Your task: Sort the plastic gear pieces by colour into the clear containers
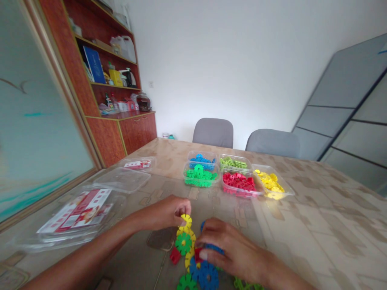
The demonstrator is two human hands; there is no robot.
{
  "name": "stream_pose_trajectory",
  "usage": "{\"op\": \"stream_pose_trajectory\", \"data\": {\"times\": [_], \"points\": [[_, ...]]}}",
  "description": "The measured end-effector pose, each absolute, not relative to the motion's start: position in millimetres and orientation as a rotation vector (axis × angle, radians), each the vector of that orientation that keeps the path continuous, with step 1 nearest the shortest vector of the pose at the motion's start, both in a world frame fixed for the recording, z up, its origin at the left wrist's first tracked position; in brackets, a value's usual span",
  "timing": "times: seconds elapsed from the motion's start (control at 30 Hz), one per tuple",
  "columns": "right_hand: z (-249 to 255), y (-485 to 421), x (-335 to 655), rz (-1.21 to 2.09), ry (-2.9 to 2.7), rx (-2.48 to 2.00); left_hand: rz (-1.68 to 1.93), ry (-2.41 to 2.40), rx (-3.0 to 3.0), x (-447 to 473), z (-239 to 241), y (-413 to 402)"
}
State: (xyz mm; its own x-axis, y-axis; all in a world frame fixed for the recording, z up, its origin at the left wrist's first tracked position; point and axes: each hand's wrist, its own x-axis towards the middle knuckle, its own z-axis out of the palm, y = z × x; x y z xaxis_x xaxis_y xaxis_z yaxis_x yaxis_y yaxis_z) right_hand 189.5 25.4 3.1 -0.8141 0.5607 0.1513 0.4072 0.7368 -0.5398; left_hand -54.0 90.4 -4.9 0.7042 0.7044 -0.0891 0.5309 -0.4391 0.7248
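A cluster of joined plastic snowflake discs point(189, 253) in yellow, green, red and blue lies on the table near me. My left hand point(167, 211) pinches the yellow disc point(186, 220) at the top of the cluster. My right hand point(228, 247) rests curled over the cluster's right side, fingers closed on a blue disc point(215, 248) beside a red one. More blue and green discs point(203, 278) sit at the cluster's lower end.
Clear tubs hold green discs point(200, 177), blue discs point(202, 161), light green discs point(233, 162), red discs point(238, 182) and yellow discs point(270, 182). Clear lids point(122, 179) and a printed sheet point(78, 209) lie left. Two grey chairs point(213, 132) stand beyond the table; a wooden cabinet point(111, 80) is far left.
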Motion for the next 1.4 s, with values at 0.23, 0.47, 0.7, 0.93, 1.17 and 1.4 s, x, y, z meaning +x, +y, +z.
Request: {"op": "stream_pose_trajectory", "data": {"times": [0.23, 0.47, 0.7, 0.93, 1.17, 1.4], "points": [[0.9, 24.6, 186.8, 0.634, -2.723, -0.751, -0.052, 0.883, 2.173, -65.7, 10.9, 85.9], [-5.9, 21.0, 181.0, 0.625, -2.665, -0.83, 0.059, 0.903, 2.173, -53.2, 10.4, 81.1], [-5.7, 22.3, 183.6, 0.579, -2.726, -0.79, 0.123, 0.979, 2.207, -48.3, 2.1, 78.8], [-10.5, 22.0, 181.4, 0.633, -2.614, -1.034, 0.207, 0.965, 2.203, -58.9, 6.2, 88.6], [-9.0, 16.9, 170.4, 0.535, -2.693, -1.046, -0.074, 0.583, 2.061, -53.8, 24.1, 71.7], [-1.7, 25.8, 181.3, 0.336, -2.71, -1.118, -0.065, 0.682, 2.236, -52.3, 19.0, 70.3]]}}
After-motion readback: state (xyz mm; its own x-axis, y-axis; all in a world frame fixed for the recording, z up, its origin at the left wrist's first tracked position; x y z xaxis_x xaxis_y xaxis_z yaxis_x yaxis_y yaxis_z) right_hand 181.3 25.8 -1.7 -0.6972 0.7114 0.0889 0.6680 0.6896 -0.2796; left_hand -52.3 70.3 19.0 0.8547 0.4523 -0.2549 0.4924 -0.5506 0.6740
